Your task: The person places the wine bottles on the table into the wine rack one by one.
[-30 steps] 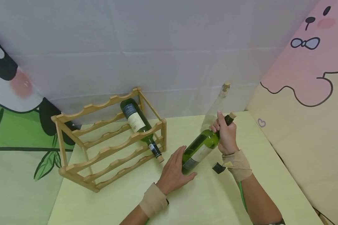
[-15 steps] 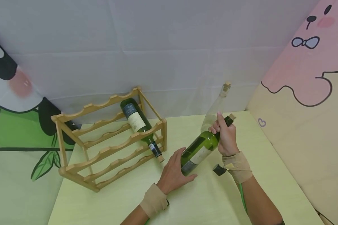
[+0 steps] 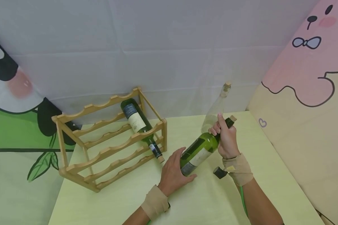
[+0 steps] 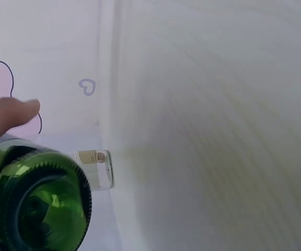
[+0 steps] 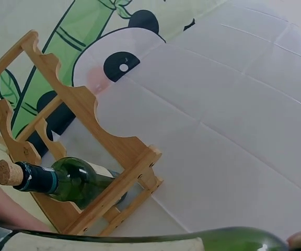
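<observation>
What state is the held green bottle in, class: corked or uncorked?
Corked: in the head view, a cork sticks out of the held bottle, just past the right hand gripping its neck.

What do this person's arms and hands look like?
The left hand and right hand are bare. Each wrist has a tan wrap; the right wrap carries a small yellow patch, with a black block jutting out. A green cable runs along the right forearm; a bit of green shows by the left.
</observation>
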The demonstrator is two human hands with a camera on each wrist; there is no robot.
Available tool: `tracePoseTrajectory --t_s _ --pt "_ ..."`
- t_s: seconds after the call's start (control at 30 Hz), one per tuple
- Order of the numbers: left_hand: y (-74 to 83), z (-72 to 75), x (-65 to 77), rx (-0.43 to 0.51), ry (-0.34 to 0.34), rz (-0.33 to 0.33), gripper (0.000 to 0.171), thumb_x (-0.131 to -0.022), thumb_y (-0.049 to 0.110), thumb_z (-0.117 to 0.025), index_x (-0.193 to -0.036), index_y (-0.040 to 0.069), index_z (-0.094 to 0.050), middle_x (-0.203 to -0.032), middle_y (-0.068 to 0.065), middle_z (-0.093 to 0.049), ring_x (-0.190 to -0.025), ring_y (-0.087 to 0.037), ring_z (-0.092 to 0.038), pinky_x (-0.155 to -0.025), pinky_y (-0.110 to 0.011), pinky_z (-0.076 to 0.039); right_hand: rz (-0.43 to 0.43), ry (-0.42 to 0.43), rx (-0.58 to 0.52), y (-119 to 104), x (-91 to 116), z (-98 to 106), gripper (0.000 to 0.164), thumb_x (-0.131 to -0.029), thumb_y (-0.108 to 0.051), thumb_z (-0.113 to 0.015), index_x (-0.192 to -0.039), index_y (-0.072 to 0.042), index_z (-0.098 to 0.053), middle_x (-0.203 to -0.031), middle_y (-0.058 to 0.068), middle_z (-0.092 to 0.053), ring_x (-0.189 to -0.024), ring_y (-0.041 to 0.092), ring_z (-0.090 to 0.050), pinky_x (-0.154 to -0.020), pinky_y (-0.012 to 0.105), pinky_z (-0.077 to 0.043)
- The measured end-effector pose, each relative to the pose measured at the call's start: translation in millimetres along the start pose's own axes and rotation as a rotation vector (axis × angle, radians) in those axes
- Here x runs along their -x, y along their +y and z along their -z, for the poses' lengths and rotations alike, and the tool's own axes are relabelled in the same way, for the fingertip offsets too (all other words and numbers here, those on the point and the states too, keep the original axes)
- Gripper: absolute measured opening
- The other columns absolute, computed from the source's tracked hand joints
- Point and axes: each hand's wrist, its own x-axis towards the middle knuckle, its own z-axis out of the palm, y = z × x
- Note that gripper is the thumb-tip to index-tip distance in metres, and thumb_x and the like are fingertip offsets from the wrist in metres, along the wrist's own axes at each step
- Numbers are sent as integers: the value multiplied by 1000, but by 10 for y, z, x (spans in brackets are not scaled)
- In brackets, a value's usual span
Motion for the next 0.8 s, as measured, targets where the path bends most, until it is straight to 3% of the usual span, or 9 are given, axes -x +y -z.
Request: tracePoseTrajectory --t_s 0.37,0.8 --pt "10 -27 59 41 -43 51 99 -70 39 -85 -152 19 -34 -125 -2 -58 -101 -16 -59 -79 -33 -49 5 7 17 26 40 -4 47 -102 -31 -57 -67 -11 -32 -61 0 -32 -54 13 -38 -62 25 -41" --pt "19 4 87 23 -82 87 102 -70 35 -82 -154 15 -27 -115 -6 -60 -94 -16 -59 -77 -30 -48 -9 35 44 70 27 4 49 -101 -34 -58 -65 -11 -32 -60 0 -34 -54 13 -39 -63 25 -42"
